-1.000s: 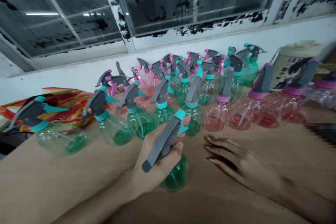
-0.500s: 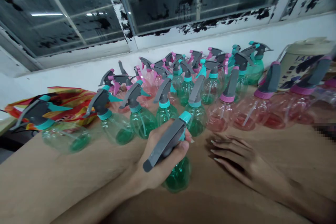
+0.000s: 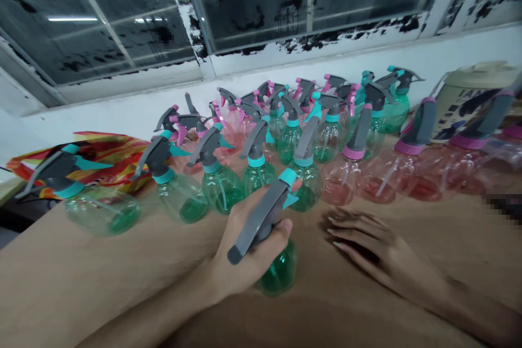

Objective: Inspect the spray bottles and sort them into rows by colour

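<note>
My left hand (image 3: 238, 253) is wrapped around the neck of a green spray bottle (image 3: 281, 274) with a grey head and teal nozzle. The bottle is at the near middle of the table, its nozzle pointing away from me and its teal trigger sticking out past my fingers. My right hand (image 3: 373, 244) lies palm down on the wood to the right of it, fingers stretched out and holding nothing. Just beyond my hands is a row of similar bottles, including a green spray bottle (image 3: 223, 190) and a pink spray bottle (image 3: 338, 187).
Several more green and pink spray bottles crowd toward the wall below the window (image 3: 253, 5). A red and yellow plastic bag (image 3: 118, 160) lies at the left. At the back right stands a cream lidded container (image 3: 468, 92). The wooden table (image 3: 134, 277) spreads under everything.
The trigger of the held bottle now stands further out from its head, and my left fingers have shifted slightly. My right hand has stayed in place on the table.
</note>
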Motion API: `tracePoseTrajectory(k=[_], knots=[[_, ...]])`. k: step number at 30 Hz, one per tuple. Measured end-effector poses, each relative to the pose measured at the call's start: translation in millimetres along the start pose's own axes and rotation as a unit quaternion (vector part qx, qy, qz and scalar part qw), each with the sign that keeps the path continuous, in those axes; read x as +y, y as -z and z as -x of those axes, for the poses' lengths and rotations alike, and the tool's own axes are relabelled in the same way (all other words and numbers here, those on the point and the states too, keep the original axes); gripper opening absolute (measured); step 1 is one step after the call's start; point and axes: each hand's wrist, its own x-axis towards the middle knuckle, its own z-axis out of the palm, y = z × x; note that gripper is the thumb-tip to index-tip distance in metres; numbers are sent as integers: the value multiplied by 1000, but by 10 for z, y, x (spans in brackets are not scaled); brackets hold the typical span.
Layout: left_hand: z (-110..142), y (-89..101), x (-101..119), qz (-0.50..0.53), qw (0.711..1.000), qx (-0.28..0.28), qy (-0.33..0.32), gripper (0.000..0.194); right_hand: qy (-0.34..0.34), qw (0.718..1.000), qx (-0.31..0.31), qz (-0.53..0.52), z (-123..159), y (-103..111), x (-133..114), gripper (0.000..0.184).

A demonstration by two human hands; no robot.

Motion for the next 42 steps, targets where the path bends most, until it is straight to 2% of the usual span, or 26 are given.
tracePoseTrajectory(k=[4,9,16,21,25,30,37,42], knots=[[-7,2,2,2,1000,-9,-25,35,26,999,-7,19,18,3,11,35],[-1,8,-14,16,999,-30,-15,34,15,999,-15,27,24,4,-7,34],[4,25,27,22,999,-45,-2,22,4,999,-19,28,76,-40,39,36],[-7,30,18,19,999,-40,-29,8,5,1000,-7,30,97,-53,59,37],[-8,15,5,-2,999,-22,-34,15,13,999,-8,37,98,-51,75,38],[-2,6,23,3,999,-32,-20,32,18,998,-23,51,102,-56,89,37],[-7,0,48,-12,1000,-15,-25,29,5,999,-23,41,117,-61,103,38],[-3,-8,48,-9,1000,-4,-15,17,15,998,-18,50,128,-72,122,39]])
